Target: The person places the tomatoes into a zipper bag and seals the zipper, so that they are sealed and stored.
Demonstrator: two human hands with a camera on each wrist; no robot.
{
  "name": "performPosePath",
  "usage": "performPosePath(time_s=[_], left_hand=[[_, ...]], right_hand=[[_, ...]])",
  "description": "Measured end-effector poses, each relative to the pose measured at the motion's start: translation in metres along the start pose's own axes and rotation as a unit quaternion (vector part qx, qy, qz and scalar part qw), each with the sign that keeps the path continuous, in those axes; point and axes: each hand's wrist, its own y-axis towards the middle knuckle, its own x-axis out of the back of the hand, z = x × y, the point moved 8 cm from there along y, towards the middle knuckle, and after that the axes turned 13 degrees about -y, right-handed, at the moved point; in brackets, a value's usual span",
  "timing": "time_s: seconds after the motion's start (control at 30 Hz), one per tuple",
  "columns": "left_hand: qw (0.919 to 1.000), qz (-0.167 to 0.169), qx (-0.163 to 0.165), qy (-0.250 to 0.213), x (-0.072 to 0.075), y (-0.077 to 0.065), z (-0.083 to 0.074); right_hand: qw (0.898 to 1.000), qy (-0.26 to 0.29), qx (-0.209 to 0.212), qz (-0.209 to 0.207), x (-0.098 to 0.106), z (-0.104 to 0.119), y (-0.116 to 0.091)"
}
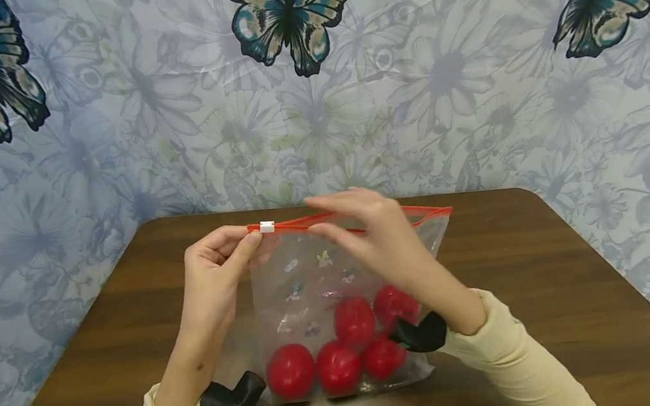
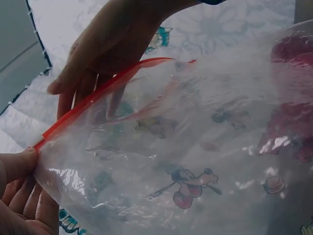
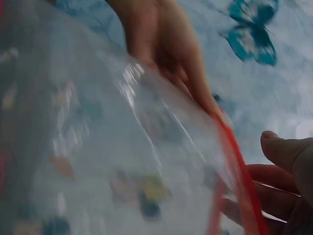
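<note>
A clear zip bag (image 1: 271, 291) with small printed cartoon figures stands upright over the table. Along its top runs a red zip strip (image 1: 431, 210), parted toward the right side, with a white slider (image 1: 266, 227) at the left end. Several smooth red balls (image 1: 291, 372) lie in the bottom of the bag. My left hand (image 1: 215, 270) pinches the top left corner beside the slider. My right hand (image 1: 371, 231) is at the middle of the strip, fingers extended and thumb spread apart. In the right wrist view, its thumb (image 3: 279, 147) stands off the strip while the fingers reach behind it.
The brown wooden table (image 1: 510, 258) extends to both sides of the bag. Behind it hangs a flowered cloth backdrop (image 1: 180, 144) with large butterflies. A black wrist device (image 1: 233, 397) sits at my left wrist, and another black device (image 1: 420, 333) overlaps the bag at my right.
</note>
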Motion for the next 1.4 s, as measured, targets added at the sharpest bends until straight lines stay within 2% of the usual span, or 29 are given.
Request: performPosePath(time_s=[0.07, 0.13, 0.33, 0.5, 0.73, 0.97, 1.13, 1.4], left_hand=[[0.9999, 0.010, -0.007, 0.001, -0.001, -0.001, -0.003], [0.9997, 0.020, -0.012, 0.001, -0.003, 0.000, -0.004], [0.9996, 0.024, -0.017, 0.000, -0.005, 0.001, -0.006], [0.9994, 0.018, -0.029, -0.007, -0.005, 0.000, -0.007], [0.9987, 0.025, -0.045, -0.003, -0.006, -0.004, -0.010], [0.9991, 0.036, -0.022, 0.003, -0.001, -0.005, -0.009], [0.9978, 0.066, -0.006, -0.007, -0.005, -0.003, -0.005], [0.9970, 0.077, -0.004, -0.007, -0.006, 0.002, -0.005]], right_hand=[[1.000, 0.013, 0.016, 0.021, -0.018, 0.014, 0.006], [0.999, 0.019, 0.022, 0.022, -0.027, 0.022, 0.010], [1.000, -0.008, 0.005, 0.030, -0.037, 0.027, 0.022], [0.999, 0.004, -0.007, 0.044, -0.045, 0.026, 0.028], [1.000, 0.000, 0.005, 0.025, -0.043, 0.031, 0.027], [1.000, 0.000, 0.006, 0.021, -0.043, 0.032, 0.022], [1.000, 0.007, 0.001, 0.014, -0.040, 0.029, 0.020], [1.000, 0.005, 0.003, 0.012, -0.037, 0.027, 0.020]])
